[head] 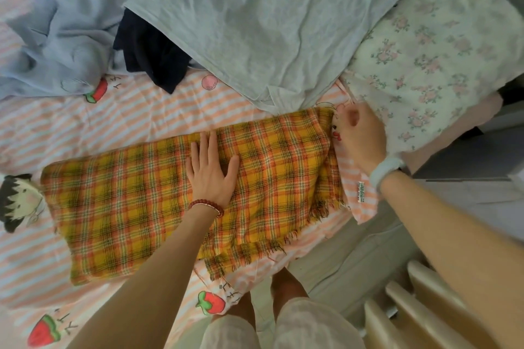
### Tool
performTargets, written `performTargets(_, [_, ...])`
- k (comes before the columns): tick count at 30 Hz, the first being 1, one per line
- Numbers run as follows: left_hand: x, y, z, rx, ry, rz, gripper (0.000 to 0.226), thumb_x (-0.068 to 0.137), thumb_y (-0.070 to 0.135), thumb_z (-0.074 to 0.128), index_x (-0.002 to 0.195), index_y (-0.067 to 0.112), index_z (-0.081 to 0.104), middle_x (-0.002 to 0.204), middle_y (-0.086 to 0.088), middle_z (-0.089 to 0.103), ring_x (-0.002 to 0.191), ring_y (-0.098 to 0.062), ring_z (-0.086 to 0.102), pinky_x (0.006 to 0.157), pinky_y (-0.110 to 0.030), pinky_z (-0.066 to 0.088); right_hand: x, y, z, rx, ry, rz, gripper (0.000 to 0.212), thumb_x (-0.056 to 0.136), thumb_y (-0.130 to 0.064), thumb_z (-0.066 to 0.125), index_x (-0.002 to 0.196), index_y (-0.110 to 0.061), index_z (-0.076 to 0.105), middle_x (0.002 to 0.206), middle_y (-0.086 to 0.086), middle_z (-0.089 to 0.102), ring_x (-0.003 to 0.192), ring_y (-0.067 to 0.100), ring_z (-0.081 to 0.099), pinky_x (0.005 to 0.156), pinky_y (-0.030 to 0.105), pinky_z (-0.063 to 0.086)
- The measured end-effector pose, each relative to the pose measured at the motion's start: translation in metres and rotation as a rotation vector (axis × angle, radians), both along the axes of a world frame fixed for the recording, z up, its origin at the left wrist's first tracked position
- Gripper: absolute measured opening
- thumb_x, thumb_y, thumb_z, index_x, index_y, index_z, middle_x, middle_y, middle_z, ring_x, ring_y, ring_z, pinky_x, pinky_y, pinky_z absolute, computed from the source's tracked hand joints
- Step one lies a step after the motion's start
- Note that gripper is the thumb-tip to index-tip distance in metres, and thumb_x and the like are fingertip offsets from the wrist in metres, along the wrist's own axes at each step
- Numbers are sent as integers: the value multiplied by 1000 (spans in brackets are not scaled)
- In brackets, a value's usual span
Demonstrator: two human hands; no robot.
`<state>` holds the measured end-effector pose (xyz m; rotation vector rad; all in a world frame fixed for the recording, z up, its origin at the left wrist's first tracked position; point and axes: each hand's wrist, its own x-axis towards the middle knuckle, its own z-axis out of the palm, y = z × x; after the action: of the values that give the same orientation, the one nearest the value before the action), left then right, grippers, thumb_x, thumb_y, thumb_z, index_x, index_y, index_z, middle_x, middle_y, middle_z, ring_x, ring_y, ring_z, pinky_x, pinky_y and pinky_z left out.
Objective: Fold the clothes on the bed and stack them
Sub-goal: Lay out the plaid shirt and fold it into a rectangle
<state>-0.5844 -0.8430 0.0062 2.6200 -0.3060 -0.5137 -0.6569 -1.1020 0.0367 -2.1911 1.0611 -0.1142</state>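
Plaid scarf (158, 201) lies folded on the bed (85, 122), long axis 8 to 2 o'clock. Your left hand (211, 171) presses flat at its middle. Your right hand (361, 136), nearer the 2 o'clock end, looks curled at that edge; grip unclear.

Yellow plaid cloth (136, 201) folded into a long flat strip; pale grey garment (255, 22), blue garment (56, 45) and dark garment (153, 56) lie unfolded beyond it.

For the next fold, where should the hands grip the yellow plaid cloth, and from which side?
Probably the right-hand short end of the yellow plaid cloth, at its two corners, coming from the right. The cloth lies flat as a long strip, the left hand already presses its middle, and the right hand is at that end.
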Motion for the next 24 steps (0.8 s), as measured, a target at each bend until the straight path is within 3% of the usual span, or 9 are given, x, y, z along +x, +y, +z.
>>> performTargets(2, [-9,-2,3,-63,-32,-6,70,87,55,29,149,26,9,157,3,2,144,-19,-4,115,-42,-6,-23,28,1,117,13,-43,29,94,-43,44,87,-17,55,73,-10,55,65,6,50,57,20,34])
performTargets(4, [-19,-2,4,-115,-43,14,69,89,52,32,149,23,11,157,1,4,144,-18,-3,115,-41,-6,-45,54,-3,262,28,-55,29,93,-46,44,90,-19,54,68,-12,53,62,1,50,53,16,32])
performTargets(7, [-28,3,4,-132,-33,39,69,92,49,36,149,19,10,157,-3,5,144,-17,-3,117,-39,-3,-62,79,-13,385,61,-10,27,94,-36,48,82,-13,53,69,-2,55,62,11,50,53,18,35])
performTargets(9, [-26,7,2,-135,-11,37,67,95,43,40,149,18,8,157,-4,6,144,-17,-2,118,-39,0,-66,84,-17,405,32,-22,29,97,-23,45,71,-11,45,63,2,44,57,15,40,51,23,29])
performTargets(14, [-17,8,3,-171,72,44,69,95,41,41,149,17,6,157,-6,9,144,-22,3,117,-46,9,-79,74,-17,247,13,-83,23,100,-18,36,89,-7,52,72,5,50,64,19,43,57,27,32])
performTargets(17, [-19,6,7,-143,81,16,74,90,51,33,149,17,7,157,-5,5,145,-21,0,118,-44,7,-84,74,-22,160,146,-65,29,101,-20,33,103,-3,56,78,6,53,70,23,48,60,31,33])
performTargets(20, [-25,10,8,-29,0,-68,71,90,53,29,149,19,6,157,-1,-5,144,-19,-8,118,-46,1,-77,79,-16,57,155,-123,18,97,-17,42,106,-9,55,89,5,58,77,22,53,61,29,37])
performTargets(22, [-35,8,6,60,-48,-183,67,88,56,24,147,30,4,153,6,-15,141,-18,-19,115,-48,-8,-69,80,-7,-107,60,-67,21,93,-14,49,113,-10,55,105,6,58,94,24,55,73,36,44])
performTargets(24, [-43,3,3,136,-69,-272,62,88,59,22,144,38,4,149,12,-19,137,-19,-27,109,-51,-15,-56,79,1,-271,-12,148,30,91,-16,51,120,-12,54,117,7,56,110,26,51,91,43,42])
